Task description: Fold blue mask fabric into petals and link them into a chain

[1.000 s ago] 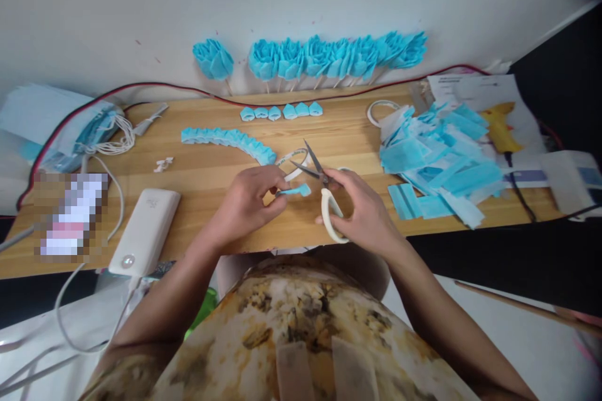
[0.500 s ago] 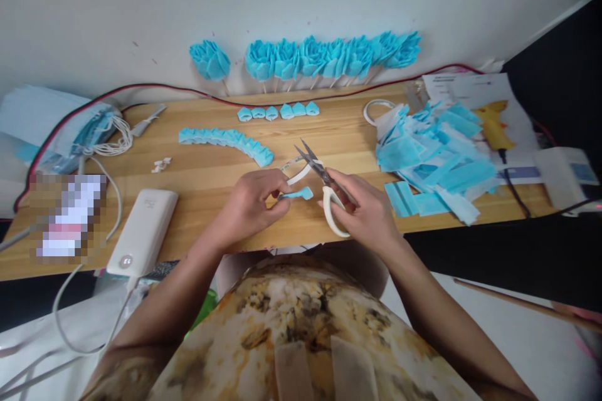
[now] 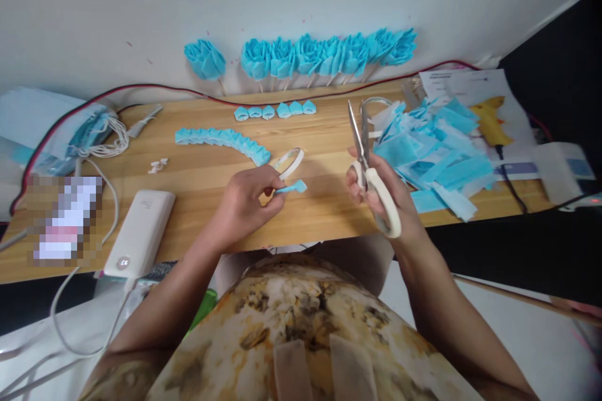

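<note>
Pinched between the fingertips of my left hand [image 3: 249,203] is a small folded blue fabric piece [image 3: 296,187], its flared end pointing right. Just behind those fingers a ring of white tape [image 3: 294,166] rests on the wood. My right hand [image 3: 399,194] is wrapped round white-handled scissors [image 3: 365,161], raised over the table with the blades upward and slightly parted. Beyond my left hand runs a curved row of folded blue pieces [image 3: 221,138]. Farther back sits a short row of similar pieces [image 3: 275,111].
Several blue fabric flowers on sticks [image 3: 308,56] lean against the wall. To the right are a heap of blue strips [image 3: 437,147] and a yellow glue gun [image 3: 491,122]. A white power bank [image 3: 141,232], a phone [image 3: 70,219] and cables lie left. A red-black wire [image 3: 207,94] crosses behind.
My right hand has moved right with the scissors, away from the blue piece, and the blades have swung more upright. My left hand stays nearly in place, still pinching the piece.
</note>
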Motion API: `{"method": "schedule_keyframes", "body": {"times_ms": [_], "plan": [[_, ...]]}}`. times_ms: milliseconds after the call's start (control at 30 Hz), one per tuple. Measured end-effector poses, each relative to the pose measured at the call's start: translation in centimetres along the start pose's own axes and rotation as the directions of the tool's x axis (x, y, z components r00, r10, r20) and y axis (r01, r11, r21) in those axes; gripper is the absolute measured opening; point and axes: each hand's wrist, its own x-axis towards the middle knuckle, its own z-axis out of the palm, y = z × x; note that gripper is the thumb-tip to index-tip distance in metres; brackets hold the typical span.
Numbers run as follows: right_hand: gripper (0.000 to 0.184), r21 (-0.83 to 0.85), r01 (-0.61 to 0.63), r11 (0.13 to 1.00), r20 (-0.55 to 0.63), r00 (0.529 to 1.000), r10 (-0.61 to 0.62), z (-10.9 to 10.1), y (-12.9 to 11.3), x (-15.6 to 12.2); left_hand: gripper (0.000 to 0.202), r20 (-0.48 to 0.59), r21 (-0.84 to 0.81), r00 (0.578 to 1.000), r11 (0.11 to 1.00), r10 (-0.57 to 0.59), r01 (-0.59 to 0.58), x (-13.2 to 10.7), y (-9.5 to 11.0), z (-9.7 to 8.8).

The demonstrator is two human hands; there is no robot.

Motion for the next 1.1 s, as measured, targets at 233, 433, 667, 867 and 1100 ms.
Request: {"method": "schedule_keyframes", "body": {"times_ms": [233, 433, 667, 867, 1100], "plan": [[0.054, -0.175, 0.011, 0.985, -0.184, 0.982, -0.043, 1.4, 0.1, 1.2, 0.016, 0.097, 0.025, 0.979, 0.982, 0.182, -0.185, -0.1, 0.8, 0.2], [0.042, -0.382, 0.06, 0.922, -0.147, 0.981, -0.125, 3.0, -0.6, 1.2, 0.017, 0.176, 0.06, 0.959, 0.97, 0.223, -0.237, 0.0, 1.3, 0.8], [0.039, -0.372, 0.072, 0.925, -0.183, 0.972, -0.149, 2.5, -0.2, 1.9, 0.015, 0.134, -0.029, 0.97, 0.979, 0.204, -0.202, -0.3, 1.2, 0.2], [0.052, -0.422, 0.051, 0.905, -0.053, 0.995, -0.081, 0.3, -0.6, 0.5, 0.017, 0.059, -0.047, 0.988, 0.989, 0.14, -0.137, -0.4, 0.5, -0.9], [0.046, -0.656, 0.033, 0.754, 0.032, 0.999, -0.016, 0.7, -0.7, -2.0, 0.017, 0.002, -0.058, 0.989, 0.987, 0.15, -0.149, -0.1, 0.2, -0.9]]}}
